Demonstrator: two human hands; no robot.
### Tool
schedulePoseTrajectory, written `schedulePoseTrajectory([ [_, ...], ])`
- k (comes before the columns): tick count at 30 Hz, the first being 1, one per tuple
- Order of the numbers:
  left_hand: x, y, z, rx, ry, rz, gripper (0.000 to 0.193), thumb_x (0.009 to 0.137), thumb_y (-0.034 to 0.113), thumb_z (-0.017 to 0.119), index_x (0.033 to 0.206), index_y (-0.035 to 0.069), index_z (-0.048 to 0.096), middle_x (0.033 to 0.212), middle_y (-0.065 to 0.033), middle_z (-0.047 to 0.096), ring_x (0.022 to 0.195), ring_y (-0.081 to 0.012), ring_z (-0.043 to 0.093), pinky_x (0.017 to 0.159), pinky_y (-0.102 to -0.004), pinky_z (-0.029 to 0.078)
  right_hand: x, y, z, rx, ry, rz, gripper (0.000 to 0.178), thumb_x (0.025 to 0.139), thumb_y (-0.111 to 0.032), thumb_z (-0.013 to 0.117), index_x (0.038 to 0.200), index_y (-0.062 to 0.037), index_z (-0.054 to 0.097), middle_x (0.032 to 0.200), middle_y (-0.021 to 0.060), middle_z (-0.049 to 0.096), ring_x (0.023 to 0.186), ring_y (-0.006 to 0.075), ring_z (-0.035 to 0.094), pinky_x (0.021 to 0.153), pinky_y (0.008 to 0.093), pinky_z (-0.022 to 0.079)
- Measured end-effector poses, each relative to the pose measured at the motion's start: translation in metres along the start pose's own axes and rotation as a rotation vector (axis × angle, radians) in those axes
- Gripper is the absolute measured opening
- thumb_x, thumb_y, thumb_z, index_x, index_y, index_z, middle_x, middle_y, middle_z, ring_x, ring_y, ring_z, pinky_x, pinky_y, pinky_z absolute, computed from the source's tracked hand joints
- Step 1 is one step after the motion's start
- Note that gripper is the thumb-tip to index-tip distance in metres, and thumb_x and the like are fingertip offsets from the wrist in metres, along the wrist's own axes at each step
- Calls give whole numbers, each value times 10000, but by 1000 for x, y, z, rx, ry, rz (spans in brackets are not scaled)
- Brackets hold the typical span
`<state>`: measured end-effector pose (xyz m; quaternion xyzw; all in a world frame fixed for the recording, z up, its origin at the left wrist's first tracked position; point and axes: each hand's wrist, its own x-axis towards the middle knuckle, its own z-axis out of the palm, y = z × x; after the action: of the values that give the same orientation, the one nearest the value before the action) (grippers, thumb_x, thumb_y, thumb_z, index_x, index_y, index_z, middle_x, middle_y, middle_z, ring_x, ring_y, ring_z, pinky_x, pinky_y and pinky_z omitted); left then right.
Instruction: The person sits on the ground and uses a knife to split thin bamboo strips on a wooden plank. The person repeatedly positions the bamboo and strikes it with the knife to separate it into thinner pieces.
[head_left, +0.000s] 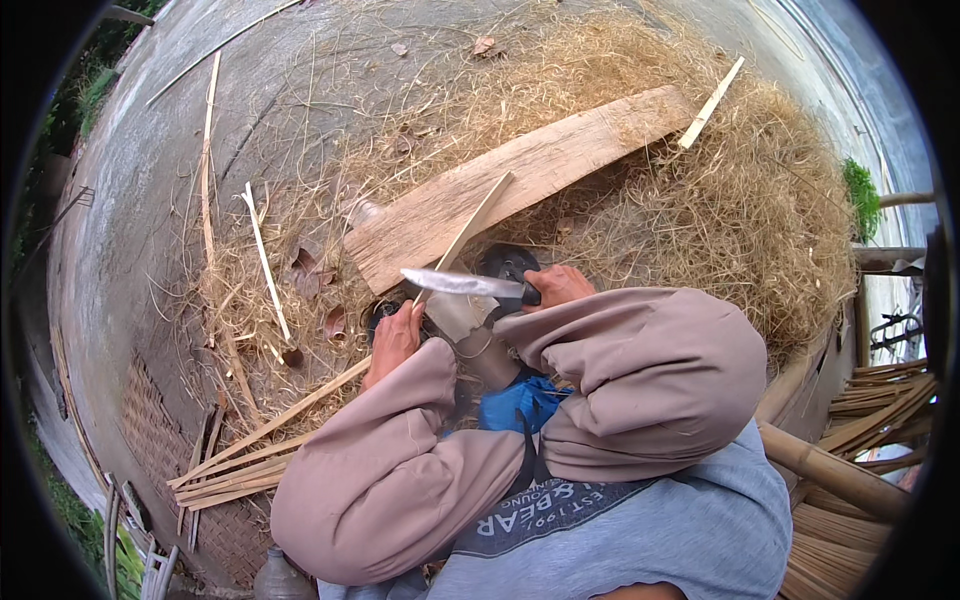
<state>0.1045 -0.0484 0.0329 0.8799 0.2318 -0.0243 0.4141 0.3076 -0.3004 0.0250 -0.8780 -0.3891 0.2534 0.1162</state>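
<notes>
My right hand (560, 287) is closed round the dark handle of a knife (452, 283), whose broad metal blade points left. The blade lies across a long pale bamboo strip (472, 232). Lower left of the blade, my left hand (396, 345) grips this strip, which slants from the plank down past my left knee. A wide wooden plank (520, 185) lies in front of my feet, under the strip's far end. Between my knees is a greyish pad or sheet (465, 312), partly hidden by the knife, with a blue bundle (520, 402) nearer me.
Curly shavings (740, 210) heap up on the right and beyond the plank. Several bamboo strips (240, 478) lie by my left leg, near a woven mat (165, 440). A loose strip (712, 103) rests beside the plank's far end. Bundled strips (850, 520) and a bamboo pole (830, 465) stand at right.
</notes>
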Motion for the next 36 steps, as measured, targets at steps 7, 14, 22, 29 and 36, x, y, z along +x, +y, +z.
schedulePoseTrajectory([
  [7, 5, 3, -2, 52, 70, 119, 327, 1089, 255, 503, 892, 9, 590, 772, -256, 612, 760, -480, 592, 682, -541, 423, 24, 35, 2, 9, 223, 144, 355, 829, -391, 777, 958, -71, 692, 846, 198, 727, 842, 382, 723, 758, 509, 570],
  [14, -6, -7, 3, 33, 60, 57, 317, 1086, 259, 511, 904, 13, 593, 759, -258, 611, 758, -490, 586, 675, -556, 415, 3, 113, -55, 90, 357, 272, 317, 828, -312, 720, 874, 0, 688, 669, 176, 670, 641, 296, 692, 661, 441, 565],
  [22, -1, -10, 9, 156, 95, 56, 313, 1083, 266, 518, 912, 14, 595, 744, -260, 608, 753, -498, 578, 668, -567, 408, 29, 36, 7, 85, 189, 135, 339, 802, -354, 776, 905, -43, 692, 834, 235, 725, 819, 401, 732, 740, 519, 575],
  [29, 2, -21, 10, -269, -227, -185, 280, 1059, 309, 577, 1007, 43, 652, 644, -113, 575, 599, -261, 568, 617, -448, 461, 29, 78, -52, 112, 297, 296, 374, 833, -402, 745, 930, -44, 698, 833, 242, 721, 824, 419, 729, 746, 533, 571],
  [36, 9, 12, -1, -193, 15, 7, 428, 970, 217, 721, 1348, 32, 639, 1057, -185, 745, 953, -249, 714, 873, -358, 535, 23, 69, 0, 112, 267, 302, 381, 828, -350, 769, 988, -13, 693, 844, 281, 707, 835, 456, 717, 767, 544, 564],
])
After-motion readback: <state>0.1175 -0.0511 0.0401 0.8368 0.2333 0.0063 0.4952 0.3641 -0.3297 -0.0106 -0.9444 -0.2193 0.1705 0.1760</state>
